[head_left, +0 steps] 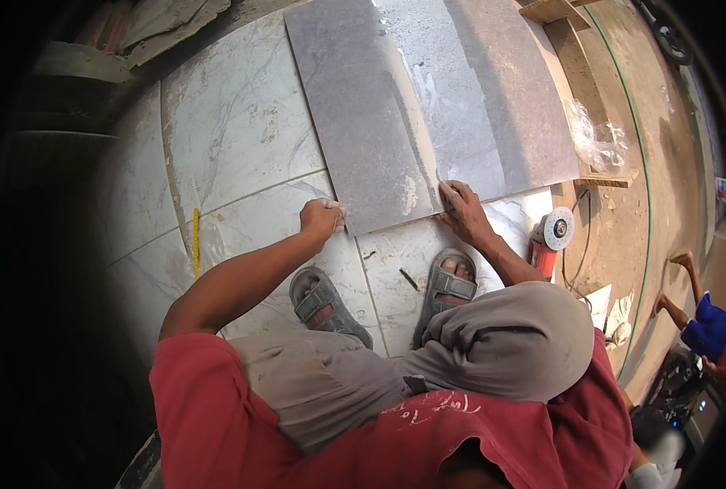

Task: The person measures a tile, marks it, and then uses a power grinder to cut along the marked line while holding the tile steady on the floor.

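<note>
A large grey floor tile (363, 130) lies over white marbled tiles (240, 122), with a pale dusty strip running lengthwise along it. My left hand (324, 218) is closed beside the near left corner of the grey tile; whatever its curled fingers hold, if anything, is hidden. At the near edge, my right hand (465, 216) grips the grey tile, fingers on top and part of the hand at the rim. To the right of that hand stands a red angle grinder (545, 257) with a round pale disc (558, 228) facing up.
A yellow measuring strip (196, 243) lies at left. A small dark stick (409, 279) rests between my sandals. Wooden boards (579, 65), clear plastic wrap (599, 145) and a green hose (636, 122) lie at right. Another person (709, 326) is at the far right.
</note>
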### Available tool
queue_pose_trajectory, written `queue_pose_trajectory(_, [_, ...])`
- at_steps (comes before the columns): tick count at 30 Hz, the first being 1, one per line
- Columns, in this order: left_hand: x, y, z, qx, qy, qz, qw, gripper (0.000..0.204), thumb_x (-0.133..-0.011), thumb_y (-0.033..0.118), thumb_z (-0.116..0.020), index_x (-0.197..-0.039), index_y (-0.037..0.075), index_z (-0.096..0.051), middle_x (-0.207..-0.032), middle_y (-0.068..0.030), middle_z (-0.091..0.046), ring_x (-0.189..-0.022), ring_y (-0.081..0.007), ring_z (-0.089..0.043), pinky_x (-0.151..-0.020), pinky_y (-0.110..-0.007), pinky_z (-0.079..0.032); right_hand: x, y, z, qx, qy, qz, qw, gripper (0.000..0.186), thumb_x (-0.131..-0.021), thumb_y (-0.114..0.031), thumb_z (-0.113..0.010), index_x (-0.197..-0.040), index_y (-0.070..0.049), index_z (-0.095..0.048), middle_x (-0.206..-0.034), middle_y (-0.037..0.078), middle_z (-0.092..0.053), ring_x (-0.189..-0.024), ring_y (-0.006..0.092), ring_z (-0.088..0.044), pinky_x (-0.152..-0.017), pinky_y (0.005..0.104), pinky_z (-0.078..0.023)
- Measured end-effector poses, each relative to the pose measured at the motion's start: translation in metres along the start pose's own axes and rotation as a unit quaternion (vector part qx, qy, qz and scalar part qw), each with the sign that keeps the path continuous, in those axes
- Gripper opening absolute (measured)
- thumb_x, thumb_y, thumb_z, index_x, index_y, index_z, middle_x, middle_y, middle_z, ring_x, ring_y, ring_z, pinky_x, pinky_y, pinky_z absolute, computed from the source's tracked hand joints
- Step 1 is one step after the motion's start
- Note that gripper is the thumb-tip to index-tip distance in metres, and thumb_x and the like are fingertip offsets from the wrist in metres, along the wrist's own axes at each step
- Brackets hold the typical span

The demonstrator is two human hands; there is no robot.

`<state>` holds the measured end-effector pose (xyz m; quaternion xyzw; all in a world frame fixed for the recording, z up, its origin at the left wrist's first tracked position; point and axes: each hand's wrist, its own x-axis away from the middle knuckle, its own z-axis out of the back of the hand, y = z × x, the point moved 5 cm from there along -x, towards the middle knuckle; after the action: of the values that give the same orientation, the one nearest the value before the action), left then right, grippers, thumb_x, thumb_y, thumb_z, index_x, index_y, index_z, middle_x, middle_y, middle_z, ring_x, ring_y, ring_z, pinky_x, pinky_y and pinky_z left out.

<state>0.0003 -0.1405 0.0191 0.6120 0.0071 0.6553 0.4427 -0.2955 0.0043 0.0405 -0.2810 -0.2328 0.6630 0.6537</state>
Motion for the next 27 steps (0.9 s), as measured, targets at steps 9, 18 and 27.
queue_pose_trajectory(9, [0.001, -0.016, -0.007, 0.033, -0.045, 0.015, 0.998, 0.010, -0.091, 0.007, -0.062, -0.096, -0.001, -0.062, -0.090, -0.0087, -0.064, -0.080, -0.0200, -0.066, -0.074, -0.032, -0.059, 0.011, 0.010, 0.001, -0.010, 0.084, 0.049, 0.995, 0.051, -0.076, -0.005, -0.077, -0.123, -0.004, -0.056, -0.115, 0.019, -0.058, -0.103, 0.0371, -0.057, -0.087, 0.0411, -0.049])
queue_pose_trajectory(18, [0.005, -0.007, -0.006, 0.018, -0.044, 0.018, 0.999, 0.012, -0.088, 0.006, -0.064, -0.096, -0.002, -0.063, -0.091, -0.0130, -0.067, -0.076, -0.0218, -0.068, -0.068, -0.033, -0.059, 0.019, 0.013, -0.004, 0.021, 0.051, 0.012, 0.998, 0.036, -0.087, -0.006, -0.059, -0.123, -0.005, -0.059, -0.120, 0.019, -0.058, -0.110, 0.0349, -0.057, -0.095, 0.0387, -0.046])
queue_pose_trajectory(27, [0.007, -0.004, -0.006, 0.024, -0.017, 0.022, 0.999, 0.010, -0.087, 0.004, -0.064, -0.093, -0.003, -0.065, -0.089, -0.0134, -0.069, -0.073, -0.0221, -0.069, -0.065, -0.032, -0.060, 0.015, 0.013, -0.006, 0.043, 0.070, 0.024, 0.996, 0.040, -0.080, -0.003, -0.067, -0.120, -0.003, -0.059, -0.119, 0.021, -0.059, -0.109, 0.0377, -0.057, -0.094, 0.0403, -0.047])
